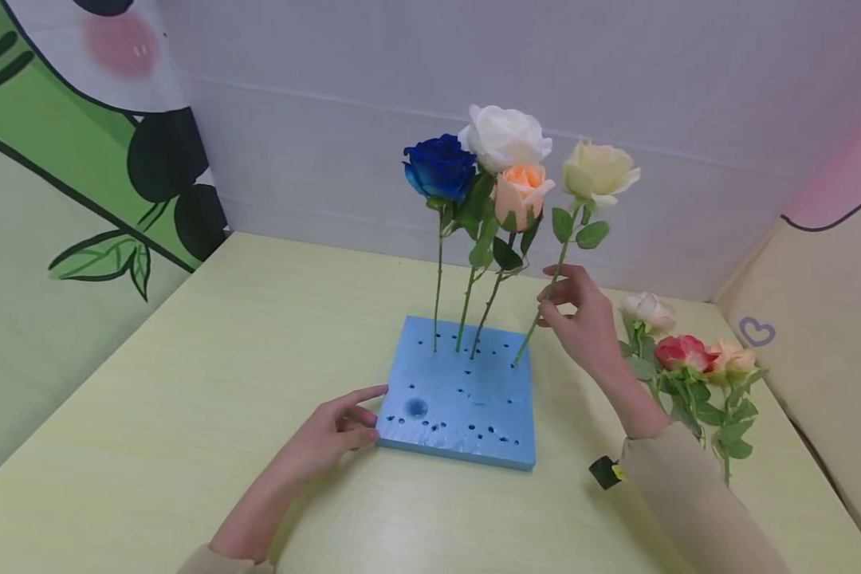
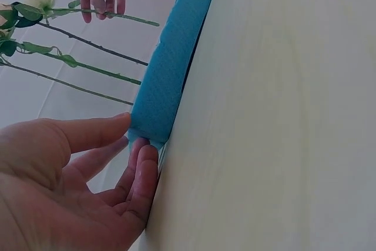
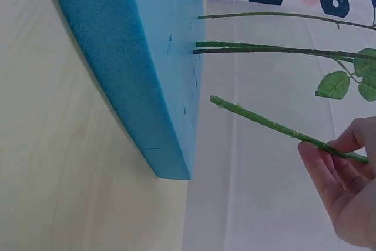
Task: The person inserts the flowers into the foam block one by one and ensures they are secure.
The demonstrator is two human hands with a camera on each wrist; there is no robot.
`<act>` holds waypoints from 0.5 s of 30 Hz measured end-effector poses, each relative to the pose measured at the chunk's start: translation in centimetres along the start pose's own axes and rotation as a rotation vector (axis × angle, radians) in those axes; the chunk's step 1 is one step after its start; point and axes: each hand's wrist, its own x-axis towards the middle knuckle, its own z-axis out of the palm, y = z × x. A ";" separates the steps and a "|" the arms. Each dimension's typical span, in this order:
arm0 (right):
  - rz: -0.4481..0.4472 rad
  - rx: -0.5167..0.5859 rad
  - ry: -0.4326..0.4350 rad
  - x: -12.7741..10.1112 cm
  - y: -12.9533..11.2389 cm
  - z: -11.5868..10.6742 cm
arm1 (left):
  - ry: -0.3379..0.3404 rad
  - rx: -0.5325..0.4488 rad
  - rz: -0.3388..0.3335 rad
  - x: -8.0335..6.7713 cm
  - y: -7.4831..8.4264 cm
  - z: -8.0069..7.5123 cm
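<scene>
My right hand (image 1: 581, 319) pinches the green stem of a cream rose (image 1: 599, 171) between thumb and fingers. In the right wrist view the cut lower end of that stem (image 3: 258, 119) hangs free, a short way off the face of a blue foam block (image 3: 164, 57). My left hand (image 1: 330, 438) grips the block's near left corner, as the left wrist view shows with thumb and curled fingers on its edge (image 2: 158, 98). A blue rose (image 1: 441, 167), a white rose (image 1: 505, 137) and a peach rose (image 1: 522, 195) stand upright in the block's back part.
On the table (image 1: 151, 399) at right lie a pale pink rose (image 1: 649, 311), a red rose (image 1: 685, 352) and another peach rose (image 1: 732, 359) with leafy stems. A small black object (image 1: 605, 473) shows beside my right sleeve. Small holes dot the foam top. A pale cloth wall rises behind.
</scene>
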 end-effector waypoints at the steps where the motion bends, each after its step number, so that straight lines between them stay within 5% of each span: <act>1: 0.001 0.002 0.002 0.0 0.0 0.1 | 0.000 0.003 -0.001 0.0 0.0 0.0; 15: -0.033 0.049 0.020 1.0 0.6 2.2 | -0.005 0.022 -0.004 0.2 -0.1 -0.1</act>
